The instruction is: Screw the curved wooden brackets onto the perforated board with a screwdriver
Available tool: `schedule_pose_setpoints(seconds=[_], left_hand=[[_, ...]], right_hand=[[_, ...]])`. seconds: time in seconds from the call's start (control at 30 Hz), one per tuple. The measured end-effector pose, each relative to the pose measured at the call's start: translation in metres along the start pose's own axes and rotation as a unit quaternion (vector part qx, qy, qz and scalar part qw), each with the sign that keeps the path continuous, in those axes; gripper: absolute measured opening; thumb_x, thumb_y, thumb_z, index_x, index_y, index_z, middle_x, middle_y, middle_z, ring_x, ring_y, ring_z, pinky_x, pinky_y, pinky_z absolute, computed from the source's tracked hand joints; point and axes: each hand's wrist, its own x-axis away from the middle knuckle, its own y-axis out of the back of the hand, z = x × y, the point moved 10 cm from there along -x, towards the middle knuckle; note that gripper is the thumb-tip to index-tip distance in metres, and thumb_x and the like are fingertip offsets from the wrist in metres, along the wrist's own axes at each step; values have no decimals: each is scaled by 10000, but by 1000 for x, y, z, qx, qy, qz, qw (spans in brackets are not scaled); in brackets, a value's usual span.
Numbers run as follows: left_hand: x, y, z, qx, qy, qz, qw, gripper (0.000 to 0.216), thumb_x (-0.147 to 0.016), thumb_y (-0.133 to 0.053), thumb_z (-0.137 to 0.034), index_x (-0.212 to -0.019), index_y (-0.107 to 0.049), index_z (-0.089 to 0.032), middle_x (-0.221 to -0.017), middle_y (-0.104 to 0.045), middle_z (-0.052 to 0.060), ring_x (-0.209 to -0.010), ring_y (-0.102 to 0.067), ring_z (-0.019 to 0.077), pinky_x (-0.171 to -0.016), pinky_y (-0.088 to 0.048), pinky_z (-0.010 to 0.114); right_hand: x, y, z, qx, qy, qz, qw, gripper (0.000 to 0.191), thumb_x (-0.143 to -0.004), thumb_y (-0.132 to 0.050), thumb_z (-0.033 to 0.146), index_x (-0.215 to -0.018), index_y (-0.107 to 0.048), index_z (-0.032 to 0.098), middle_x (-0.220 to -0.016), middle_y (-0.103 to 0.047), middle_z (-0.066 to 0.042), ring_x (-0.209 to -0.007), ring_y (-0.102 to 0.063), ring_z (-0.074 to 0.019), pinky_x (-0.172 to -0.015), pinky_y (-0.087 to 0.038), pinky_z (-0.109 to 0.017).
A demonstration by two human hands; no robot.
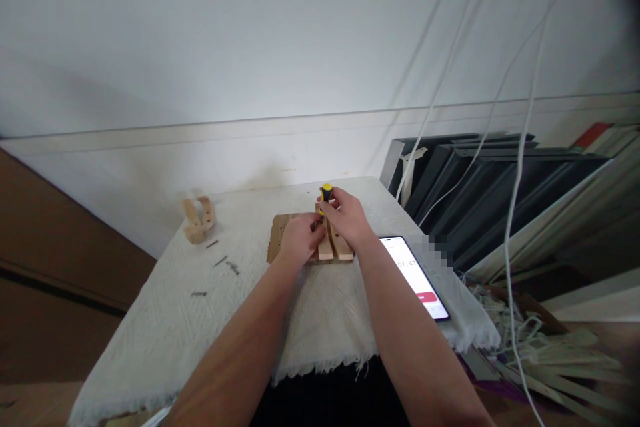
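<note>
My right hand (349, 213) is closed around a short yellow-and-black screwdriver (327, 192), which stands upright over the wooden pieces. My left hand (300, 237) has its fingers pinched together beside the screwdriver's lower end. Whatever lies between those fingertips is too small to make out. Under the hands are two pale wooden strips (325, 251), side by side and partly covered by my fingers. They rest on a brown cardboard piece (274, 237) with small holes in it.
A white cloth (160, 320) covers the table. At the left are a U-shaped wooden piece (196, 232) and several loose screws (221, 261). Right of my right forearm lies a phone (407, 267) showing a timer. White cables (520, 167) hang before dark panels (450, 180) at the right.
</note>
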Motion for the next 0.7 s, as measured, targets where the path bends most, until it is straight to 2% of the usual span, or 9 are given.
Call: schedule_pose_setpoints(seconds=[0.1, 0.2, 0.27, 0.4, 0.5, 0.7], left_hand=[[1, -1, 2, -15, 11, 3, 1000, 234, -837, -504, -263, -862, -715, -165, -844, -715, 71, -753, -603, 181, -645, -370, 260], [1, -1, 2, -16, 14, 8, 1000, 228, -838, -506, -257, -874, -712, -168, -839, -712, 68, -726, -590, 172, -640, -364, 258], [1, -1, 2, -14, 14, 8, 1000, 231, -841, -502, -261, -878, -710, -167, -839, -711, 68, -718, -588, 171, -634, -359, 258], [0, -1, 1, -8, 1, 4, 1000, 230, -839, -502, -268, -835, -703, -155, -827, -707, 73, -742, -599, 181, -638, -361, 263], [0, -1, 2, -9, 10, 3, 1000, 232, -839, -502, -271, -840, -706, -160, -832, -708, 70, -747, -601, 181, -636, -365, 263], [1, 0, 0, -2, 9, 9, 1000, 235, -838, -503, -268, -863, -709, -157, -839, -707, 65, -730, -593, 171, -627, -359, 259]], right_hand=[[-1, 0, -4, 10, -12, -11, 1000, 187, -786, -584, 341, -888, -635, 192, -842, -690, -34, -675, -596, -156, -665, -452, -296], [-2, 6, -13, 16, -49, -55, 997, 244, -728, -663, 377, -863, -610, 181, -837, -681, -43, -704, -604, -169, -673, -454, -301], [-1, 8, -12, 23, -49, -69, 996, 263, -719, -673, 389, -865, -604, 181, -846, -680, -45, -707, -601, -168, -681, -456, -303], [1, 6, 2, 42, -14, -43, 998, 228, -761, -609, 380, -885, -632, 189, -843, -683, -38, -676, -586, -161, -681, -456, -304], [3, 6, 9, 38, 3, -18, 999, 187, -772, -553, 297, -886, -666, 199, -816, -691, -30, -696, -604, -170, -692, -461, -302], [3, 10, 9, 28, 11, -14, 999, 213, -773, -550, 248, -932, -684, 201, -905, -718, -45, -751, -634, -181, -756, -478, -323]])
